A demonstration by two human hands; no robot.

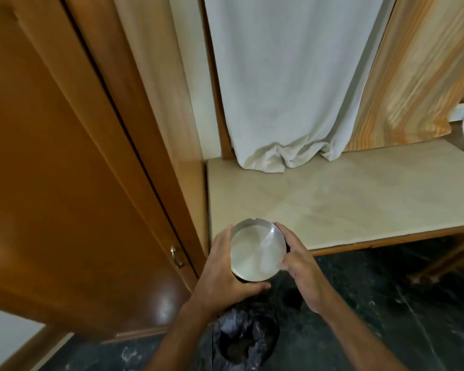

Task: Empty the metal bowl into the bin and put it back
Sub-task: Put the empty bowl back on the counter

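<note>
A round shiny metal bowl [256, 250] with a small notch in its far rim is held upright in the air, its inside bare. My left hand [224, 271] grips its left side and near rim, thumb under the front edge. My right hand [299, 263] grips its right side. The bowl hovers just off the near left corner of a pale marble shelf [359, 199]. Below my forearms stands a bin [245, 341] lined with a black plastic bag, its mouth open on the dark floor.
A brown wooden cupboard door [65, 183] with a small brass handle [176, 258] fills the left. A white curtain [287, 89] and an orange striped curtain [418, 76] hang onto the shelf's back. The floor [386, 303] is dark veined stone.
</note>
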